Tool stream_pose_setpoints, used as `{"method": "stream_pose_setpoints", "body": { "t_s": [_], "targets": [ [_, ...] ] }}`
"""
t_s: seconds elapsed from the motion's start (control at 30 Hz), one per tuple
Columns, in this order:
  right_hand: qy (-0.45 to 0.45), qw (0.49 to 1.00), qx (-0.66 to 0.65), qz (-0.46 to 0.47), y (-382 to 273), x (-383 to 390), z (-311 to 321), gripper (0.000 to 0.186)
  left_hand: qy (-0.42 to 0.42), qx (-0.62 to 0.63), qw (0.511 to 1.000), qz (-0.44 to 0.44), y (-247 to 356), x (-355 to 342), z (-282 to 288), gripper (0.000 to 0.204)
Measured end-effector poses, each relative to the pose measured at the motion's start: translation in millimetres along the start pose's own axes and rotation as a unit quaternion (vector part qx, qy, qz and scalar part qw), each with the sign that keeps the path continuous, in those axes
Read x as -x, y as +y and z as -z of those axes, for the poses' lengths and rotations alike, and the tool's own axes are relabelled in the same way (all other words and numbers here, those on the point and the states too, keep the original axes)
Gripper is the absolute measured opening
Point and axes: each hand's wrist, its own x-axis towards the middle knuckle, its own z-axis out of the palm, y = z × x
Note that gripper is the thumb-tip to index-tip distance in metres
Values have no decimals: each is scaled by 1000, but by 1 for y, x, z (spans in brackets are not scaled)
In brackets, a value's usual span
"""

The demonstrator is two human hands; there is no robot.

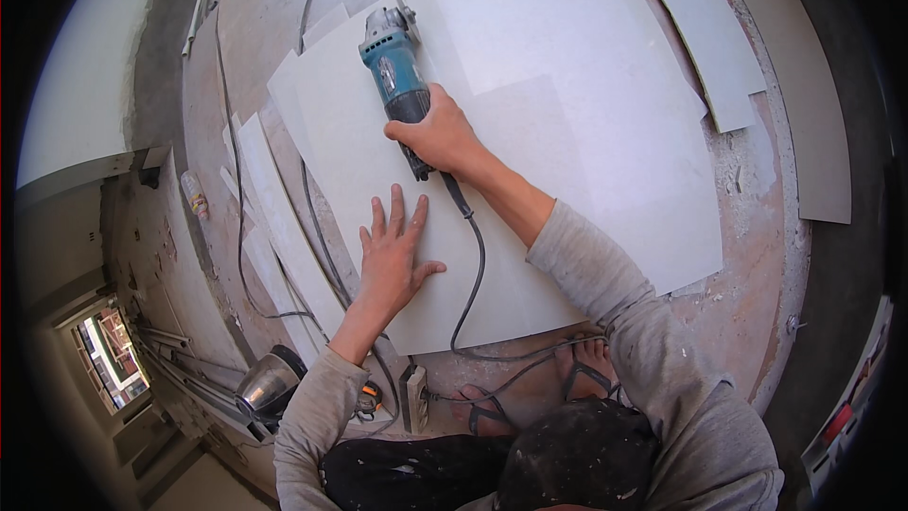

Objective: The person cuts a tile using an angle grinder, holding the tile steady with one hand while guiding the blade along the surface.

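Note:
My right hand (443, 135) is wrapped round the black rear body of a teal angle grinder (394, 68). The grinder's grey metal head points away from me, and its disc (407, 14) stands on edge at the right side of the head, over a large white tile (530, 161). Whether the disc touches the tile I cannot tell. From the grinder's back end a black power cord (480, 255) runs toward me across the tile. My left hand (388, 251) lies flat on the tile's left part with its fingers spread, holding nothing.
Narrow tile strips (274, 189) and long cables lie to the left, near a plastic bottle (195, 195). A socket block (414, 399), a tape measure (369, 399) and a clear face shield (270, 386) are near my left forearm. More cut tile pieces (711, 47) lie at right. My sandalled feet (584, 366) are at the tile's near edge.

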Motion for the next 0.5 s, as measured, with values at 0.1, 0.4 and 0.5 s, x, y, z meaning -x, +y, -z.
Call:
{"method": "stream_pose_setpoints", "body": {
  "t_s": [0.1, 0.4, 0.5],
  "targets": [
    [-2, 1000, -5, 0, 1, 1, -1, 73, 5, 3, 1000, -3, -1, 0, -1, 109],
    [-3, 1000, -6, -1, 7, 5, -2, 73, 7, 12, 1000, -4, -1, 0, 0, 109],
    [-4, 1000, 0, -1, 5, 8, -1, 74, 10, 12, 1000, -6, -1, 0, -1, 109]
  ]
}}
